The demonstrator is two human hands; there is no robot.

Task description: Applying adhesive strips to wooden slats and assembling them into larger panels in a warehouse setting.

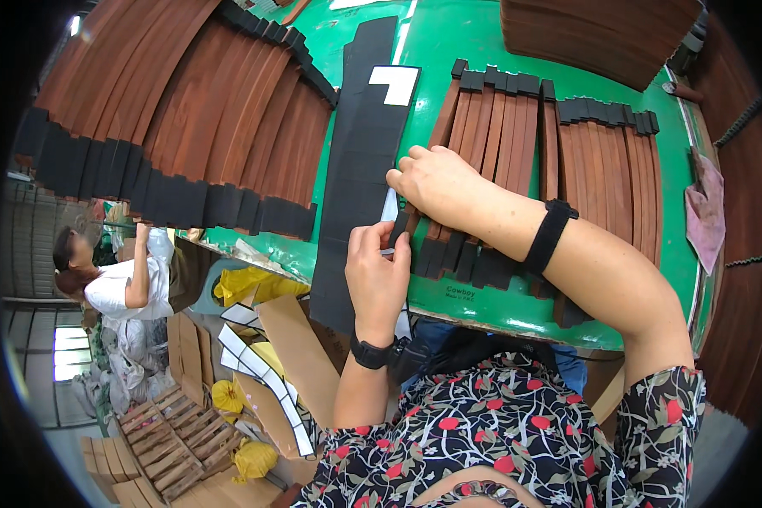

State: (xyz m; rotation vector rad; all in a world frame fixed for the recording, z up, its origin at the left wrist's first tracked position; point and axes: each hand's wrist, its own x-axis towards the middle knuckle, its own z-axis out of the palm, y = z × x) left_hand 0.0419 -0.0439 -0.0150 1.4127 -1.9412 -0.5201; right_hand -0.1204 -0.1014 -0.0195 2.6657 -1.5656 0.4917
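My left hand (376,269) pinches a small black piece (400,227) between thumb and fingers, at the right edge of a long black sheet (356,127). Just above it, my right hand (438,182) is closed, palm down; its curled fingers hide whatever they grip. A pale strip (390,207) shows between the two hands. On the sheet's far part, a white L-shaped patch (405,85) is exposed. Beside my right hand lies a row of brown wooden slats (493,127) with black-covered ends, partly under my right forearm.
A big stack of black-ended slats (203,110) fills the left, and another row (610,178) lies right on the green table (449,51). Farther back stands a brown wood stack (597,34). A pink cloth (704,212) hangs at the right edge. Cardboard (296,347) and a person (118,284) are lower left.
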